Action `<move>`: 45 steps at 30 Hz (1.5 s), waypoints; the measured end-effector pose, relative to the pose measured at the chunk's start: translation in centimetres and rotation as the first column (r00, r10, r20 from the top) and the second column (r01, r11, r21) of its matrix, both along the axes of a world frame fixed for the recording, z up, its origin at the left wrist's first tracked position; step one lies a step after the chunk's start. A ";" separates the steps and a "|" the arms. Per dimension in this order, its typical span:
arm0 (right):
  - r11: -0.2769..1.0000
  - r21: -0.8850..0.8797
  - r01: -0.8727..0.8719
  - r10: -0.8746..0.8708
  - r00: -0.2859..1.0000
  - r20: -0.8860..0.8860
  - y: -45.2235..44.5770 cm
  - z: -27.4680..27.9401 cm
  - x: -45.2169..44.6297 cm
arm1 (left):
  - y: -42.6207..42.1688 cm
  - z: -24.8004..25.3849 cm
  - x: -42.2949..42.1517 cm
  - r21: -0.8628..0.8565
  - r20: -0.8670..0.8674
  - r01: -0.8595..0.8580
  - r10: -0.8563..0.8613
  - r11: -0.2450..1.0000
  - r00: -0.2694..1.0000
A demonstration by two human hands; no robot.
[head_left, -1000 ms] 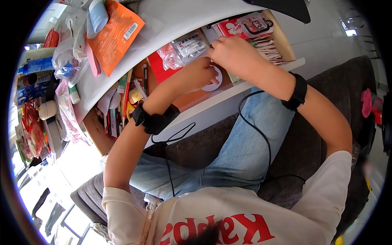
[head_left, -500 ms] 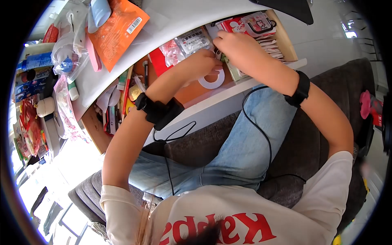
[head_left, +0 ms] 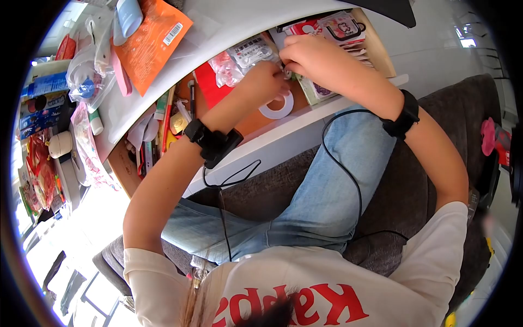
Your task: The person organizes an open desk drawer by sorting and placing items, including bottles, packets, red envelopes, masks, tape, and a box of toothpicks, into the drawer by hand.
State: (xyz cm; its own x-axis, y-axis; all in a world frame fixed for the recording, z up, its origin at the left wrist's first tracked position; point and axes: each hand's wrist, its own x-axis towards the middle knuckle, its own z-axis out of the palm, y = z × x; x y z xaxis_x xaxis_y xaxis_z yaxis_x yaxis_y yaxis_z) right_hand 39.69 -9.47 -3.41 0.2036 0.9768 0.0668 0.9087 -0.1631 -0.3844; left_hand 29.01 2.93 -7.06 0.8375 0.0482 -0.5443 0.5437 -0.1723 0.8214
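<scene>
Over the open drawer (head_left: 256,155), my left hand (head_left: 265,83) and my right hand (head_left: 308,53) are close together, fingers curled in. A small thing shows between their fingertips, too tiny and covered to name. Just below my left hand lies a white ring, like a tape roll (head_left: 279,114). Beyond it are a silver-grey packet with dark print (head_left: 253,52), a pink-and-white clear packet (head_left: 225,69) and a red sheet (head_left: 207,86). Beside my right hand sit a pink card with a black-framed case (head_left: 344,27) and a pale green packet (head_left: 313,92).
Pens (head_left: 168,117) and small items fill the drawer's left part. On the white desk (head_left: 215,24) lie an orange pouch (head_left: 150,49), a blue tube (head_left: 129,16) and clear bags. Black cables (head_left: 340,158) run from both wrist straps across my lap.
My left fingers have shifted slightly left, uncovering more of the area between the hands. My right hand has moved slightly left and up. The whole view has shifted a little.
</scene>
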 end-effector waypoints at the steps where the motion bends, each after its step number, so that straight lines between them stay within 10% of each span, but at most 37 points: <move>1: 1.000 0.011 -0.007 0.007 1.000 0.011 0.0 -0.3 0.1 | -0.1 0.2 -0.1 0.073 -0.012 0.034 -0.033 0.997 0.999; 17: 0.982 0.186 0.015 -0.015 1.000 -0.001 -1.5 1.0 2.0 | 0.7 3.0 -3.3 0.492 0.076 0.276 -0.356 0.826 0.931; 24: 0.948 -0.307 -0.084 0.003 0.967 -0.255 -2.0 5.8 -4.0 | 3.0 6.4 -9.4 0.517 0.016 0.374 -0.446 0.770 0.895; 27: 0.910 -0.392 -0.134 0.033 0.967 -0.253 -1.2 5.7 -6.6 | 3.6 7.4 -12.9 0.625 0.249 0.207 -0.443 0.753 0.861; 32: 0.912 -0.340 -0.231 0.165 0.963 -0.211 1.0 6.9 -8.9 | 4.3 10.4 -16.4 0.560 0.208 0.151 -0.314 0.815 0.926; 39: 0.924 0.379 0.049 -0.012 0.995 -0.099 7.1 8.9 -7.0 | 6.7 10.8 -17.8 0.318 0.499 -0.376 0.184 0.870 0.847; 45: 0.896 0.101 0.432 -0.384 0.870 -0.311 13.4 8.9 -5.7 | 9.1 9.9 -16.7 0.191 0.479 -0.568 0.429 0.800 0.766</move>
State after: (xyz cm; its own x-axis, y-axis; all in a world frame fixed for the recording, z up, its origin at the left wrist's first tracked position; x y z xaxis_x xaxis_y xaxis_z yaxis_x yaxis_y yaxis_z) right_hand 34.01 3.96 5.54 0.6147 0.7826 0.0983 0.6275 -0.4097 -0.6621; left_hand 12.34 12.08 2.82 0.7779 0.6259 -0.0557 0.2667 -0.2486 0.9312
